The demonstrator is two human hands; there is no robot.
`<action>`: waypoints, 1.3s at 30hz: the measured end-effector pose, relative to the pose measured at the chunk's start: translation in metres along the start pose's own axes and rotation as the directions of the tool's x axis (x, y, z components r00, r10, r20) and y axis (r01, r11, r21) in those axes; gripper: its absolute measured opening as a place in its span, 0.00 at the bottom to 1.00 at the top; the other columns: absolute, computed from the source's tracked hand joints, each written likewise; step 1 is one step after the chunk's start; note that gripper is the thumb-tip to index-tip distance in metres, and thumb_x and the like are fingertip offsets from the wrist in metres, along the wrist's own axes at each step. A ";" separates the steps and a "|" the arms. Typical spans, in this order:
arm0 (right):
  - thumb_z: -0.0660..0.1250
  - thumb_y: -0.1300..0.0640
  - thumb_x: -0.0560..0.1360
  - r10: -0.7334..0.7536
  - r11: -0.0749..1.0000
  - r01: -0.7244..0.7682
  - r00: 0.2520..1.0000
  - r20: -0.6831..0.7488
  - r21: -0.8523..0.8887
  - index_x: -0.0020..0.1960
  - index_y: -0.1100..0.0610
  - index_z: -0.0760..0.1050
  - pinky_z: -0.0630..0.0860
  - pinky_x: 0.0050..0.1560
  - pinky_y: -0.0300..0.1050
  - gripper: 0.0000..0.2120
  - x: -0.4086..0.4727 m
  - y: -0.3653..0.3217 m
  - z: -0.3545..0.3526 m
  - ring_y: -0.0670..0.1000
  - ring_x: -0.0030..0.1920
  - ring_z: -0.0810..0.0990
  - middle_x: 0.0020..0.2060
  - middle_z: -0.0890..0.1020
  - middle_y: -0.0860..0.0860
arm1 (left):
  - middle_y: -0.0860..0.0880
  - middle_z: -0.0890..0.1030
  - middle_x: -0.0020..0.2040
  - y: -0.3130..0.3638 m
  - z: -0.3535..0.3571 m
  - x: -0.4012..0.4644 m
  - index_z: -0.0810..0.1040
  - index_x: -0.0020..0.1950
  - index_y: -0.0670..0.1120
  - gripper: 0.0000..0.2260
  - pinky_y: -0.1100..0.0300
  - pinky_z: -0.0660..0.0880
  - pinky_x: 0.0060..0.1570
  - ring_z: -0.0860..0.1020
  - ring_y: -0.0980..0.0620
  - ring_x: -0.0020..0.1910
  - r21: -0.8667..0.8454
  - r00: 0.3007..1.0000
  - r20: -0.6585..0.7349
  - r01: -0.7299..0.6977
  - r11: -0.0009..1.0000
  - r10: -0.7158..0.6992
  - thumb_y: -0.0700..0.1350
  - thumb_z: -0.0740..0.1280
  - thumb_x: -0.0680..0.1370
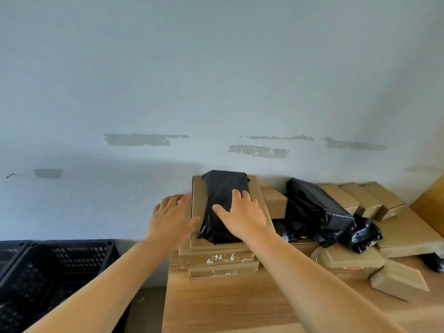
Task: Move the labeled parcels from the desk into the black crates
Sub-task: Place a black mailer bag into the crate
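Pale wall is backing the desk; my right hand is resting flat on the black parcel atop stacked boxes, left hand steadying the top box. Next I'm needing a firm two-handed lift toward the black crates.

Desk against wall. Crates left of desk, lower. Box stack at desk's left edge; bag on top box. Left hand at stack's left side, right hand on bag. Second bag right of stack, over boxes. Small boxes behind it by wall; one box nearer, right.
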State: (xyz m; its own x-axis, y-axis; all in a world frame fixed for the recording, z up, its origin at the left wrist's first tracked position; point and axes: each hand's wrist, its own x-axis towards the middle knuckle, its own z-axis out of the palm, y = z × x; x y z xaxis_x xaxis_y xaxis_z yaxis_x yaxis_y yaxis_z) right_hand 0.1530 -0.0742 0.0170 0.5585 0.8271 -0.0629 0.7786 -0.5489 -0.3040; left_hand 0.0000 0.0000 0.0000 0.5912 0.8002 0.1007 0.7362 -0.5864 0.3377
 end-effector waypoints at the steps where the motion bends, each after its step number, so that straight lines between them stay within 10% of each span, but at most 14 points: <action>1: 0.56 0.33 0.76 0.039 0.999 -0.038 0.999 0.012 -0.027 0.77 0.55 0.51 0.66 0.67 0.55 0.39 0.005 -0.007 0.004 0.61 0.72 0.60 0.76 0.58 0.57 | 0.52 0.64 0.74 -0.003 0.002 0.003 0.58 0.76 0.52 0.27 0.54 0.57 0.72 0.59 0.50 0.74 -0.019 1.000 0.000 0.001 1.000 -0.001 0.54 0.61 0.78; 14: 0.69 0.36 0.67 0.278 0.961 -0.275 0.956 0.093 -0.041 0.78 0.59 0.39 0.59 0.70 0.57 0.56 0.021 -0.015 0.010 0.62 0.76 0.49 0.77 0.44 0.60 | 0.53 0.63 0.74 -0.017 0.010 0.020 0.60 0.76 0.51 0.26 0.55 0.56 0.72 0.58 0.52 0.74 -0.082 0.998 0.022 -0.053 0.995 0.055 0.49 0.60 0.79; 24: 0.68 0.37 0.68 0.077 0.994 -0.055 0.967 -0.243 0.093 0.78 0.54 0.41 0.56 0.72 0.54 0.51 -0.008 -0.001 -0.013 0.59 0.72 0.57 0.78 0.46 0.56 | 0.51 0.66 0.73 0.019 -0.019 0.020 0.59 0.77 0.50 0.26 0.55 0.62 0.69 0.63 0.50 0.73 -0.113 0.999 -0.017 -0.030 0.993 0.028 0.53 0.60 0.80; 36: 0.67 0.37 0.70 -0.085 0.938 0.249 0.841 -0.534 0.242 0.78 0.54 0.41 0.51 0.73 0.52 0.50 -0.020 0.005 -0.066 0.56 0.73 0.49 0.77 0.43 0.54 | 0.58 0.80 0.53 0.090 -0.073 0.034 0.74 0.60 0.56 0.10 0.58 0.73 0.42 0.79 0.60 0.47 -0.627 0.987 -0.161 -0.116 0.770 0.018 0.48 0.63 0.80; 39: 0.68 0.45 0.72 -0.135 0.862 0.369 0.829 -0.543 0.348 0.78 0.55 0.41 0.53 0.75 0.50 0.47 -0.020 0.010 -0.073 0.49 0.72 0.48 0.77 0.48 0.50 | 0.56 0.81 0.53 0.094 -0.079 0.033 0.75 0.61 0.55 0.11 0.56 0.76 0.50 0.79 0.59 0.48 -0.635 0.976 -0.216 -0.149 0.758 0.011 0.46 0.63 0.79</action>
State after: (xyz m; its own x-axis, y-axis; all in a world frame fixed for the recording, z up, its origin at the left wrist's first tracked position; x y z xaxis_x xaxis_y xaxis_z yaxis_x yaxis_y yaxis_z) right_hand 0.1707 -0.1053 0.0844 0.5129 0.6939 0.5054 0.7775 -0.1259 -0.6162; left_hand 0.0626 -0.0189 0.1089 0.5138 0.8021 0.3043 0.2608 -0.4839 0.8353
